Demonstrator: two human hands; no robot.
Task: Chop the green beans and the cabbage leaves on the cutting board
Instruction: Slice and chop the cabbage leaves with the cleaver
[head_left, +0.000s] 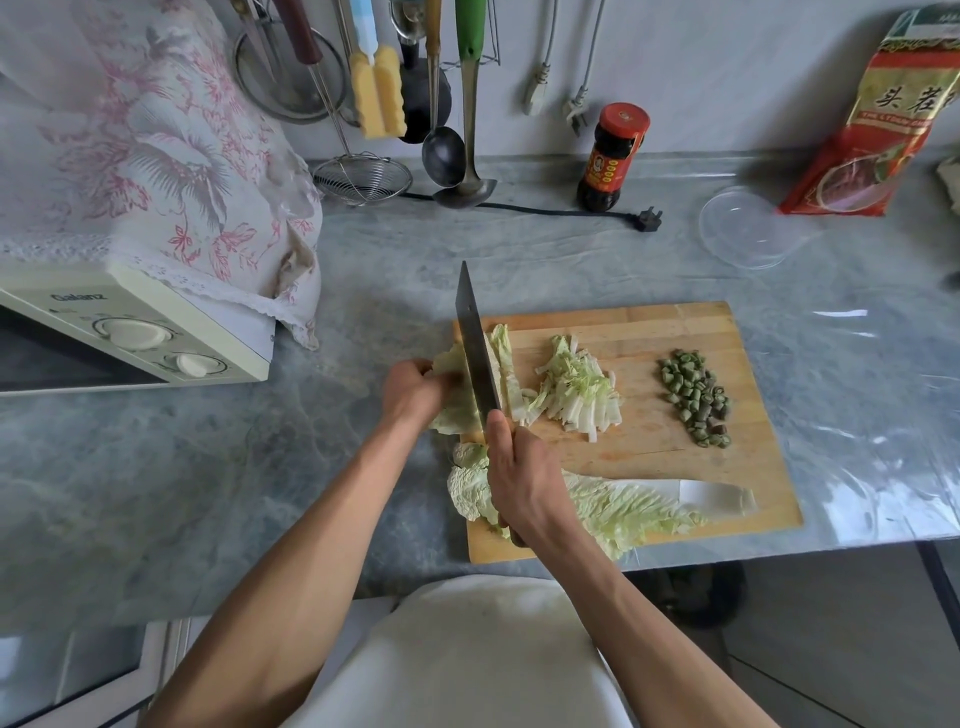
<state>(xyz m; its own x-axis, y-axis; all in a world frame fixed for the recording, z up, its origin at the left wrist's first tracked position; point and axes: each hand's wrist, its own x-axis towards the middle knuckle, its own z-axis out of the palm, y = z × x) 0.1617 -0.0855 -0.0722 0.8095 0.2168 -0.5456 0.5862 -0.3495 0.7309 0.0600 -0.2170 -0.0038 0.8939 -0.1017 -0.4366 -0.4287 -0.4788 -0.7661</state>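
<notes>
pale, limp cabbage leaves (457, 395) at the cutting board's (670, 452) left edge look light and springy, so the left hand (413, 392) bunches them firmly beside the blade while the right hand (522, 480) grips the cleaver (475, 348).

Board's left end is crowded: left hand (415, 392) pins a cabbage leaf (457, 410) at the edge, right hand (522, 483) grips the cleaver (475, 348) standing blade-down across it, so no way through btwn the hands. A whole cabbage leaf (623, 506) blocks the front strip of the cutting board (675, 322). Shredded cabbage (576, 389) and chopped green beans (696, 397) sit mid-board w/ bare wood btwn them and along the far edge. Counter (337, 441) left of the board is open up to the microwave (130, 332). Behind the board it's open as far as the power cord (545, 210), sauce jar (613, 156) and clear plastic lid (748, 228).
</notes>
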